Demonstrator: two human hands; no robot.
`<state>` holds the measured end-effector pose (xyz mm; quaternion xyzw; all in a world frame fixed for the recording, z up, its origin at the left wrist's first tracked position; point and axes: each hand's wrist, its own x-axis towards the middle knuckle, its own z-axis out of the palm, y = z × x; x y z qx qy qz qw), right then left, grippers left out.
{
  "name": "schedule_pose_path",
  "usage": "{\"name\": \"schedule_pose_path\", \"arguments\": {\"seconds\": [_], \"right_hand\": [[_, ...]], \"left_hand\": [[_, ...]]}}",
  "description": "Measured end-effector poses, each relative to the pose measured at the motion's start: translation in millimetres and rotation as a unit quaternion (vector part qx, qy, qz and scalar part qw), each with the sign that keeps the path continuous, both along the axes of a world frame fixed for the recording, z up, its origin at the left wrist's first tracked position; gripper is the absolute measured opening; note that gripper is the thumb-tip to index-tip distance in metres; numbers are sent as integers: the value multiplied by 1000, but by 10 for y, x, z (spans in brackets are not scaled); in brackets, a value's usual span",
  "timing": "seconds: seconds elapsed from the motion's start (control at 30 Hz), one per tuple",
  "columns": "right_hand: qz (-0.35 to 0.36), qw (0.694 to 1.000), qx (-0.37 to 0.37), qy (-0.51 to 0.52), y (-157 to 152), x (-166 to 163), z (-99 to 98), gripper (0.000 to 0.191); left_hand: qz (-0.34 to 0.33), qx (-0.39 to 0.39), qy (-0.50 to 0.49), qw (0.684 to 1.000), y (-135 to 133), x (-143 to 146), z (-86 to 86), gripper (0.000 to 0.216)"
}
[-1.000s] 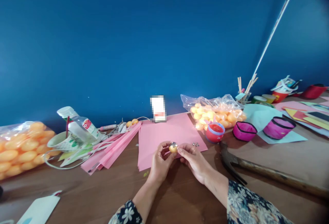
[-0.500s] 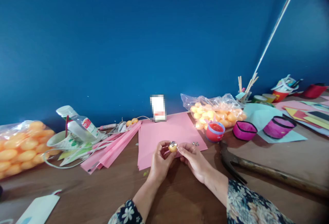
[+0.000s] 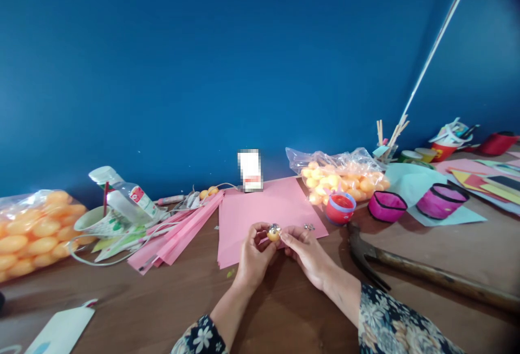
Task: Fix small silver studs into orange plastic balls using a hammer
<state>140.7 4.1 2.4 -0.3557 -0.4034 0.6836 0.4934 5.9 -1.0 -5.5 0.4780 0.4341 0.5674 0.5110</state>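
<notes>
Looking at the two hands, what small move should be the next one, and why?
Perhaps turn the small yellow ball slightly toward the right hand: the left hand holds it, shiny part uppermost, and the right fingertips are close beside it; whether they touch is unclear.

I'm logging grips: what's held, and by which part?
Left hand: yellow, silver-topped ball, held by its side and underside. Right hand: cannot tell whether it holds anything.

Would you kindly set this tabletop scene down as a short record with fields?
Left hand: holds a yellow ball with silvery top
Right hand: fingers drawn together beside the ball; contact unclear
Behind hands: pink paper sheets
Far left: clear bag of orange balls
Right: red cup and hammer
Backdrop: blue wall
</notes>
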Motion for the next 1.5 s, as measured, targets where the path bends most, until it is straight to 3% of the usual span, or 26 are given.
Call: {"name": "schedule_pose_path", "arguments": {"seconds": [1.1, 1.5], "right_hand": [[13, 1000, -11, -16, -14, 11, 36, 23], [23, 999, -15, -18, 1, 15, 22, 21]], "left_hand": [[3, -13, -3, 1000, -12, 17, 73, 33], [14, 42, 69, 997, 26, -36, -42, 38]]}}
